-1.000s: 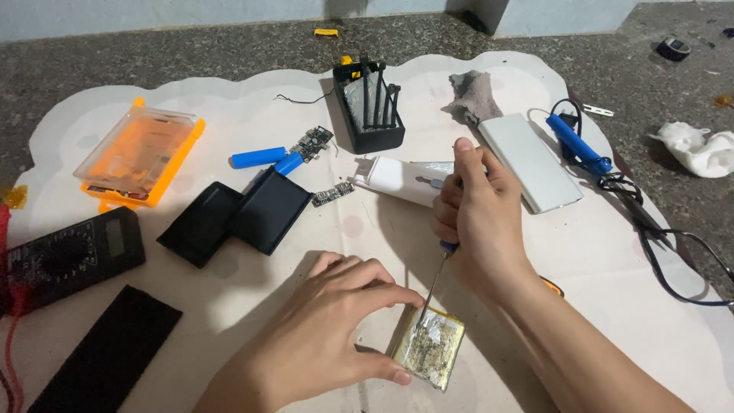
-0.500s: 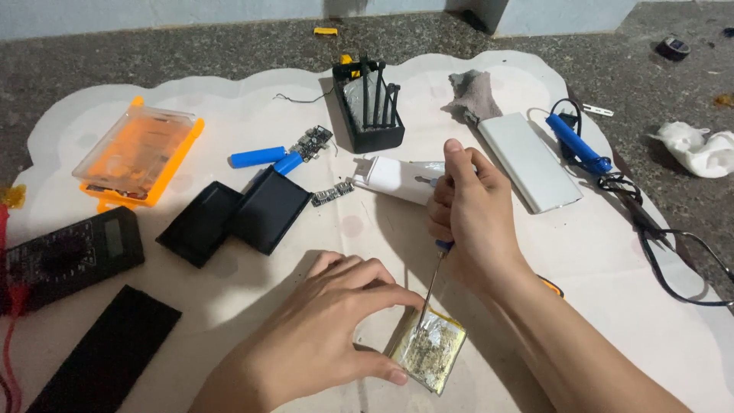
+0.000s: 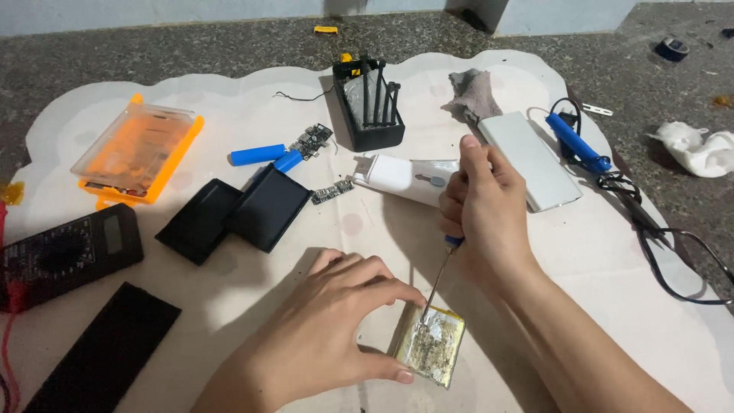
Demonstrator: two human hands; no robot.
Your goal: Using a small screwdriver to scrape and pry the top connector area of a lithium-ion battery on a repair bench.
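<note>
A flat silver-and-yellow battery pouch [image 3: 432,348] lies on the pale mat [image 3: 229,130] near the front edge. My left hand [image 3: 336,329] presses on its left side, thumb along the lower edge and fingertips at the top corner. My right hand [image 3: 482,214] grips a thin screwdriver [image 3: 437,283] with a blue handle, held upright. The metal tip touches the pouch's upper face, which looks scraped and crinkled.
A black tool holder [image 3: 371,103], white device [image 3: 405,177], silver power bank [image 3: 529,159], blue soldering iron [image 3: 577,141] with black cable, two black cases [image 3: 241,214], blue cells [image 3: 260,155], small circuit boards [image 3: 313,140], orange box [image 3: 138,149], multimeter [image 3: 65,252] and a black slab [image 3: 103,352] surround the hands.
My right hand has shifted slightly and the screwdriver tip has moved a little on the pouch. My left hand stays pressed on the pouch.
</note>
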